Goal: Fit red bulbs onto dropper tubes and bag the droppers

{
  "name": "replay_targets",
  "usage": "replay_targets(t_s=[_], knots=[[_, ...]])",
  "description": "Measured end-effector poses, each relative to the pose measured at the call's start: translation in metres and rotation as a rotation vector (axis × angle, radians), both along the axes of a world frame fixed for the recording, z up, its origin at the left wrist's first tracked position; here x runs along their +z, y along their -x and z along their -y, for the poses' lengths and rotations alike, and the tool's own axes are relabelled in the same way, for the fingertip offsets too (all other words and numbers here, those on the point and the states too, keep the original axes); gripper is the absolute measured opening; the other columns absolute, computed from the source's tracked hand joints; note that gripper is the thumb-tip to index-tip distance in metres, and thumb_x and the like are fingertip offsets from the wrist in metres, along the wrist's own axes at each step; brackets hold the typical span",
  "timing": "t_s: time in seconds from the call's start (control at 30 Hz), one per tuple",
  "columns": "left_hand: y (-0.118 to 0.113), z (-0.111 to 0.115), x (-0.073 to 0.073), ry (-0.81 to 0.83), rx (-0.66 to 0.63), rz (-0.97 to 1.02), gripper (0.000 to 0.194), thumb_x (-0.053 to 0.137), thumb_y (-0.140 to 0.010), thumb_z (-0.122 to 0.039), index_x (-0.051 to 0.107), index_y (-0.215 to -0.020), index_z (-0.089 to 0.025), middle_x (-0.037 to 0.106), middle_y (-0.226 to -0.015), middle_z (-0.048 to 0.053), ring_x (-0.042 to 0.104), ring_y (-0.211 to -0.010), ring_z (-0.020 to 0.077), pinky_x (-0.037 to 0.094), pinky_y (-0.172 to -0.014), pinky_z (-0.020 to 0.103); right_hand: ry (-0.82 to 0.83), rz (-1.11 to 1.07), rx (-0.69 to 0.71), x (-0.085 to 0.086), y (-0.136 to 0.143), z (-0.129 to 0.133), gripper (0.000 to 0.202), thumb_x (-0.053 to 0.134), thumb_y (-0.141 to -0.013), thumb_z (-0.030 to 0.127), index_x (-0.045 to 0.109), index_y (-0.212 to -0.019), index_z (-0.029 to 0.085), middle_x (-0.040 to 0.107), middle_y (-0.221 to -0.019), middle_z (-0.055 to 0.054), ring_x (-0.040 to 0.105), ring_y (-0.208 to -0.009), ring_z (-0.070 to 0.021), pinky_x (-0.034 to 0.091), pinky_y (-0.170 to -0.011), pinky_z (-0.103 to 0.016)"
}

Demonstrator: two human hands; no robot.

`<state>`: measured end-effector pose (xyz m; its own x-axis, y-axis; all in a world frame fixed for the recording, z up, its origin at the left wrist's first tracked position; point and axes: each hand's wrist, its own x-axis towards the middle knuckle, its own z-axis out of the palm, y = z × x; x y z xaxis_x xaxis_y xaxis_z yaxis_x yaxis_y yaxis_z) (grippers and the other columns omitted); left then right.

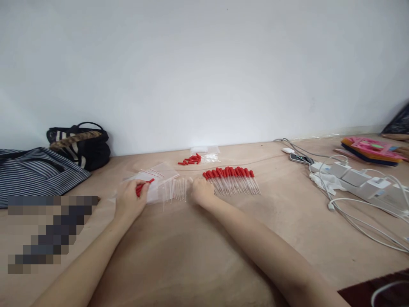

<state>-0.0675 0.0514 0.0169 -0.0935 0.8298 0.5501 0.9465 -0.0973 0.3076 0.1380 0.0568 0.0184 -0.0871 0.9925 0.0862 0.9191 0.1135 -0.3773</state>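
My left hand [130, 200] is closed around several red rubber dropper bulbs [139, 188], one of them poking out past the fingertips. Beneath it lie clear plastic zip bags [159, 171]. A row of bare glass dropper tubes [179, 189] rests between my hands. My right hand [203, 192] is low at the right end of that row, its fingers curled and pressed together; what they pinch is hidden. Just beyond it, several droppers with red bulbs fitted [231, 179] lie side by side, bulbs toward the wall.
Loose red bulbs [191, 159] and more glass tubes [211, 157] lie near the wall. White chargers [361, 179] with tangled cables [348, 213] occupy the right, a coloured stack [372, 151] behind them. A striped bag [41, 170] and a black bag [92, 147] stand left.
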Motion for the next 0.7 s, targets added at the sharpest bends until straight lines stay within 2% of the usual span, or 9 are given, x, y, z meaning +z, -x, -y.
replay_targets(t_s=[0.1, 0.17, 0.23, 0.3, 0.37, 0.43, 0.53, 0.7], knots=[[-0.034, 0.016, -0.008, 0.09, -0.277, 0.374, 0.021, 0.048, -0.073, -0.037, 0.052, -0.079, -0.017, 0.061, -0.077, 0.005, 0.058, -0.073, 0.0194, 0.046, -0.07, 0.032, -0.064, 0.008, 0.045, 0.003, -0.026, 0.012, 0.019, 0.046, -0.078, 0.014, 0.058, -0.092, 0.012, 0.056, -0.1, -0.015, 0.057, -0.084, -0.0209, 0.042, -0.068, -0.03], [-0.061, 0.031, -0.014, 0.251, -0.457, 0.61, 0.021, 0.051, -0.071, -0.038, 0.051, -0.078, -0.017, 0.061, -0.07, 0.002, 0.059, -0.069, 0.0174, 0.047, -0.068, 0.03, -0.192, -0.002, 0.144, 0.001, -0.051, 0.023, 0.017, 0.043, -0.08, 0.014, 0.059, -0.086, 0.013, 0.057, -0.091, -0.012, 0.054, -0.085, -0.0198, 0.041, -0.072, -0.029], [-0.084, 0.046, -0.02, 0.398, -0.563, 0.786, 0.02, 0.055, -0.069, -0.036, 0.051, -0.076, -0.017, 0.062, -0.068, 0.001, 0.06, -0.068, 0.0161, 0.048, -0.068, 0.03, -0.344, -0.062, 0.247, -0.007, -0.078, 0.034, 0.018, 0.04, -0.083, 0.016, 0.057, -0.077, 0.014, 0.057, -0.08, -0.009, 0.052, -0.079, -0.0174, 0.039, -0.072, -0.029], [-0.101, 0.056, -0.025, 0.51, -0.633, 0.93, 0.022, 0.059, -0.066, -0.032, 0.051, -0.08, -0.017, 0.063, -0.073, 0.001, 0.06, -0.069, 0.0153, 0.048, -0.07, 0.03, -0.382, -0.141, 0.293, -0.017, -0.102, 0.047, 0.02, 0.039, -0.085, 0.02, 0.055, -0.074, 0.015, 0.055, -0.076, -0.007, 0.051, -0.069, -0.0148, 0.039, -0.063, -0.026], [-0.11, 0.061, -0.027, 0.588, -0.657, 0.997, 0.025, 0.062, -0.064, -0.029, 0.053, -0.084, -0.017, 0.065, -0.079, 0.003, 0.061, -0.074, 0.0157, 0.047, -0.074, 0.031, -0.381, -0.208, 0.344, -0.026, -0.117, 0.057, 0.018, 0.038, -0.085, 0.018, 0.054, -0.078, 0.016, 0.057, -0.075, -0.005, 0.051, -0.066, -0.014, 0.038, -0.061, -0.025], [-0.113, 0.061, -0.028, 0.634, -0.644, 1.01, 0.025, 0.063, -0.063, -0.026, 0.056, -0.086, -0.016, 0.067, -0.084, 0.004, 0.061, -0.08, 0.017, 0.046, -0.078, 0.031, -0.377, -0.245, 0.384, -0.034, -0.123, 0.065, 0.017, 0.038, -0.085, 0.018, 0.055, -0.082, 0.017, 0.06, -0.075, -0.004, 0.054, -0.069, -0.0142, 0.037, -0.065, -0.027], [-0.112, 0.06, -0.024, 0.66, -0.621, 1.013, 0.023, 0.063, -0.064, -0.025, 0.06, -0.084, -0.016, 0.068, -0.089, 0.005, 0.06, -0.087, 0.019, 0.043, -0.084, 0.033, -0.367, -0.271, 0.421, -0.038, -0.118, 0.071, 0.018, 0.039, -0.085, 0.017, 0.057, -0.085, 0.019, 0.063, -0.077, -0.002, 0.056, -0.072, -0.0139, 0.036, -0.07, -0.028], [-0.111, 0.06, -0.021, 0.657, -0.565, 1.058, 0.023, 0.066, -0.061, -0.027, 0.062, -0.081, -0.016, 0.069, -0.088, 0.005, 0.061, -0.087, 0.0204, 0.044, -0.083, 0.034, -0.344, -0.271, 0.427, -0.038, -0.101, 0.074, 0.017, 0.042, -0.084, 0.017, 0.059, -0.086, 0.019, 0.064, -0.07, 0.0, 0.055, -0.063, -0.0125, 0.034, -0.068, -0.028]])
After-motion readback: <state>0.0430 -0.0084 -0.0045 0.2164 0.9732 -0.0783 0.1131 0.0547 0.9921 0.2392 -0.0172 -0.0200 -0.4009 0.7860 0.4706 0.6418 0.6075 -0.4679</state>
